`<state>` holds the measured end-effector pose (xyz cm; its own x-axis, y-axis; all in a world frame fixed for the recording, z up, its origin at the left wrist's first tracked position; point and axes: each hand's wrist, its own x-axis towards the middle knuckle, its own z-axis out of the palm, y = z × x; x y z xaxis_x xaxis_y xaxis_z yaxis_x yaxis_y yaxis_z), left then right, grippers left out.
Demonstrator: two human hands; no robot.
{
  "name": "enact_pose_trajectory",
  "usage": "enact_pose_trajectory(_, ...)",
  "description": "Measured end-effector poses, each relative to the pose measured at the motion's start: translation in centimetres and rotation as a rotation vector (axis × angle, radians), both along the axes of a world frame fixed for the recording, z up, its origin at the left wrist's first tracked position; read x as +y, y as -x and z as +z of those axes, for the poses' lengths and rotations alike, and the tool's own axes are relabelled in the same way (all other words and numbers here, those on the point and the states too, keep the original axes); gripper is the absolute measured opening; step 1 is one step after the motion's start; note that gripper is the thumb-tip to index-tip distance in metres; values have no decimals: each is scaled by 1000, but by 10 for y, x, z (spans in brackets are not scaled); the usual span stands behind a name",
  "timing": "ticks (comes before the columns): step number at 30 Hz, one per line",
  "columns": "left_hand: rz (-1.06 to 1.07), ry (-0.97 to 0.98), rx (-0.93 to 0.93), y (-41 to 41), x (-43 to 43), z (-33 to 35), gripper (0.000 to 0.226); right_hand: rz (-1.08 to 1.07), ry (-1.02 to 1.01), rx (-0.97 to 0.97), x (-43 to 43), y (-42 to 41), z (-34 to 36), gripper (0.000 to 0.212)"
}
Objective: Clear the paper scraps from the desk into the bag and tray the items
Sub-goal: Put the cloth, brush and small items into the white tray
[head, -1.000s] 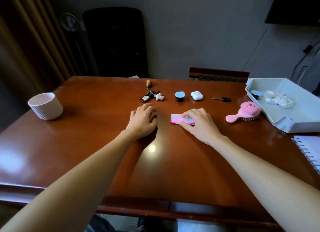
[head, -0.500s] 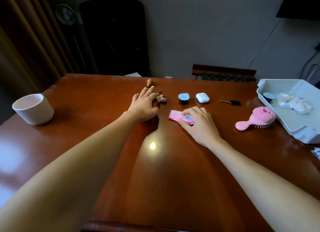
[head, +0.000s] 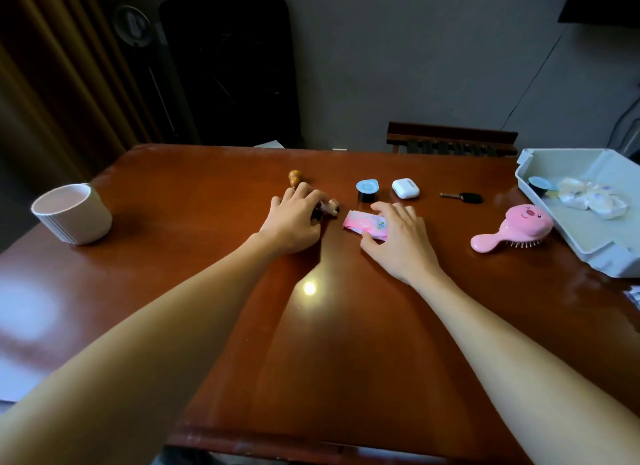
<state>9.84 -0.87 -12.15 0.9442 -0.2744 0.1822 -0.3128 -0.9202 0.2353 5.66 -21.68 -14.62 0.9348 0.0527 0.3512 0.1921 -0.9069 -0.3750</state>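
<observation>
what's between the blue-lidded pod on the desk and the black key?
The white earbud case. It sits in the row between the blue-lidded pod and the black key, touching neither. The head view shows this.

The reddish-brown wooden bench (head: 214, 194) bears a white ribbed cup (head: 71, 213), a blue-lidded black pot (head: 366, 190), a white earbud case (head: 405, 188), a black key (head: 464, 197), a pink packet (head: 360, 221), a pink pig-faced hairbrush (head: 516, 229) and a pale grey tray (head: 595, 253).

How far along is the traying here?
Done: one pod and clear wrappers lie in the tray. In hand: left hand grips the keychain, right hand pinches the pink packet. Left: second pod, earbud case, car key, pink brush on the desk.
</observation>
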Motion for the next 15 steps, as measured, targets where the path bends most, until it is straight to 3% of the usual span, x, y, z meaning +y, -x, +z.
enact_pose_trajectory(5, 1, -5, -83, 9, 3, 2, 51, -41, 65, 0, 1, 1, 0, 48)
enact_pose_trajectory(11, 76, -27, 82, 8, 7, 4, 48, -51, 83, 1, 1, 0, -2, 48)
enact_pose_trajectory(15, 50, 52, 24, 14, 8, 9, 32, -59, 94, -20, 0, 5, 0, 46)
